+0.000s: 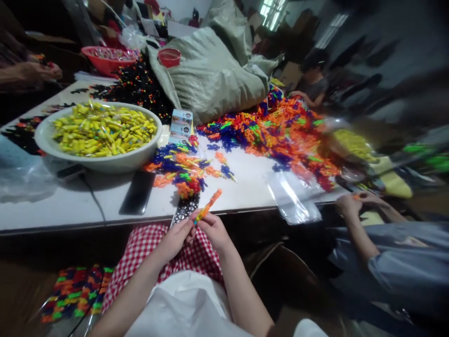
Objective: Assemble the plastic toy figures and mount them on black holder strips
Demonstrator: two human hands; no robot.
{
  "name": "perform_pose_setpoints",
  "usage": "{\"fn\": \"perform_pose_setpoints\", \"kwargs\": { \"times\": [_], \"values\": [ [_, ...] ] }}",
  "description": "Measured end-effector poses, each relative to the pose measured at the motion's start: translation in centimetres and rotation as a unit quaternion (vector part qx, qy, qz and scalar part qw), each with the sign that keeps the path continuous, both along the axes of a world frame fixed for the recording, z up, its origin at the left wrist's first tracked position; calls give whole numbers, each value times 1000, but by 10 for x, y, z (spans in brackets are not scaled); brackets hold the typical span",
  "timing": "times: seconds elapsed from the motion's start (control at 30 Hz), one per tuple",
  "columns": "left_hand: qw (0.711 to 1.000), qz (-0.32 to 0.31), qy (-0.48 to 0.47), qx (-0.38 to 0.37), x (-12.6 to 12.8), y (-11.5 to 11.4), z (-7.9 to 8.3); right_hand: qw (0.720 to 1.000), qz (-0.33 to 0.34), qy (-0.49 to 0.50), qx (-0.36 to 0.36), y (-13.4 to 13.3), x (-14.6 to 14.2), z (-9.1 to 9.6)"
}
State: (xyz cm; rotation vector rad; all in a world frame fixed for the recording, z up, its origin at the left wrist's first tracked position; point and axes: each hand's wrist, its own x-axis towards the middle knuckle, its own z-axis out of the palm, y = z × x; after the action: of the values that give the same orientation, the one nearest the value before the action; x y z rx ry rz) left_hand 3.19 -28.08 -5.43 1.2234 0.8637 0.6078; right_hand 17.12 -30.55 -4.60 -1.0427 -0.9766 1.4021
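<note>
Just off the table's front edge, above my lap, my left hand and my right hand meet with their fingers pinched together. Between them is a small orange plastic toy with a yellow piece at its lower end, tilted up to the right. Both hands appear to grip it; a bit of blue shows by the fingertips. Beyond them lies a loose pile of orange, dark blue and red toys, some with thin yellow pieces. Left of that pile, a white basin holds many yellow pieces in clear wrappers.
A dark phone and a cable lie on the white table. Clear plastic bags hang over the front edge. Behind are a big heap of colourful toys, a large sack and a red basin. Other people's hands work at both sides.
</note>
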Motion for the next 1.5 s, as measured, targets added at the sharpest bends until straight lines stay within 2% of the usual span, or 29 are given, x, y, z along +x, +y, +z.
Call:
{"fn": "perform_pose_setpoints", "kwargs": {
  "times": [0.07, 0.1, 0.2, 0.3, 0.4, 0.5, 0.7, 0.93, 1.2, 1.5],
  "values": [
    [990, 34, 57, 127, -1, 9, 8, 997, -71, -33, -8, 4, 5, -6],
    [971, 60, 91, 212, -2, 16, 14, 991, -115, -63, -16, 9, 8, -10],
    [876, 128, 186, 426, -8, 45, 37, 953, -242, -183, -25, 26, 18, -28],
    [804, 104, 262, 523, -7, 75, 55, 917, -285, -279, 11, 41, 24, -48],
    [775, 42, 304, 553, 1, 97, 58, 900, -306, -308, 30, 49, 20, -62],
    [774, 10, 309, 553, 10, 108, 52, 878, -338, -338, 24, 53, 12, -67],
    [787, 14, 287, 546, 16, 116, 42, 812, -352, -463, 47, 62, 6, -70],
    [814, 14, 271, 513, 13, 114, 40, 813, -307, -493, 46, 61, 5, -70],
    [841, 27, 234, 487, 13, 114, 30, 825, -321, -465, -9, 67, -7, -64],
    [847, 41, 226, 479, 16, 111, 25, 801, -323, -504, 1, 69, -13, -67]
  ]
}}
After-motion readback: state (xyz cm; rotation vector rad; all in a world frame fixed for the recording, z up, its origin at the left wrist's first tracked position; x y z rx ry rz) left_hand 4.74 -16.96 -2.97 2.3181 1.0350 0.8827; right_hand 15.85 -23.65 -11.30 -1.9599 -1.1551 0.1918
